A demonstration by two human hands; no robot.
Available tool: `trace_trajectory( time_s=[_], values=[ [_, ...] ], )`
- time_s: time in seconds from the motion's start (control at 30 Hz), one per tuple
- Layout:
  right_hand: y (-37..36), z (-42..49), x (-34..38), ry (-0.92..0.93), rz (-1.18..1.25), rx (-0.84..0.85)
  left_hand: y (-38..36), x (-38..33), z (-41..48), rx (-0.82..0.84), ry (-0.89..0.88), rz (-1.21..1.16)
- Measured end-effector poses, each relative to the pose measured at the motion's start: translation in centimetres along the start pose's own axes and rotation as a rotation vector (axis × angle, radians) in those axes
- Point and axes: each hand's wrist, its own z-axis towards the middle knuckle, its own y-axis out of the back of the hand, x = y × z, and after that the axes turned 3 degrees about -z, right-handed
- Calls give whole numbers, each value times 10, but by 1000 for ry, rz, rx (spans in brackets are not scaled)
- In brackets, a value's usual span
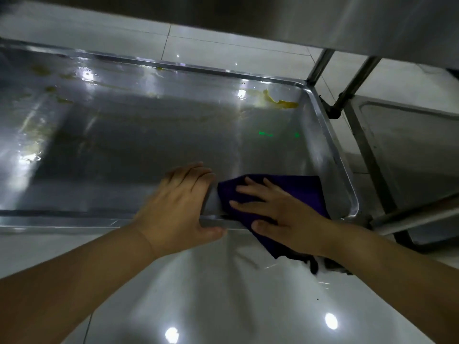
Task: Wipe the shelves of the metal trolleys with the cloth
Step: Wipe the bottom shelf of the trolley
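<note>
While the purple cloth [298, 192] lies in the near right corner of the lower shelf [149, 150], draped over the near rim with its tail hanging toward the floor [223, 306], the right hand [280, 217] lies flat on it with fingers spread and straight, pressing it down. Just left of the cloth, the left hand [178, 209] grips the same rim, fingers laid over into the shelf and thumb hooked under the edge, seemingly to steady the trolley.

By the look of it, the wiping of this shelf has barely started. The cloth covers only that one corner. A yellow scrap [280, 101] sits in the far right corner, and yellowish smears [44, 70] dot the far left and run down the left side. The middle is wet and streaked. All of that is left to wipe, and the far edge will take a long reach under the upper shelf [273, 16], whose underside fills the top of the view.

Counted: one cloth, two hands, two trolleys. The second trolley [409, 150] stands just to the right, one of its shelves showing; whether it has been wiped cannot be told. That makes three shelves in view. Two upright posts rise at the far right, one for each trolley as far as can be told.
</note>
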Motion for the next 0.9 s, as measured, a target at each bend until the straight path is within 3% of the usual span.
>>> trace_trajectory(
  time_s=[0.1,0.17,0.27,0.57,0.67,0.9],
  values=[
    [4,6,-5,24,6,-11,0,0,0,-5,13,-32],
    [8,27,-22,15,-117,-60,0,1,1,-25,8,-43],
    [26,74,-53,-81,-259,-129,0,2,0,-39,3,-36],
    [63,164,-88,-364,-208,-226,3,3,-1,-71,-19,-33],
    [50,146,-67,-328,-223,-208,7,1,-4,-84,-11,2],
    [-4,62,10,-27,-132,-124,16,-4,-27,-186,-51,76]
  ],
)
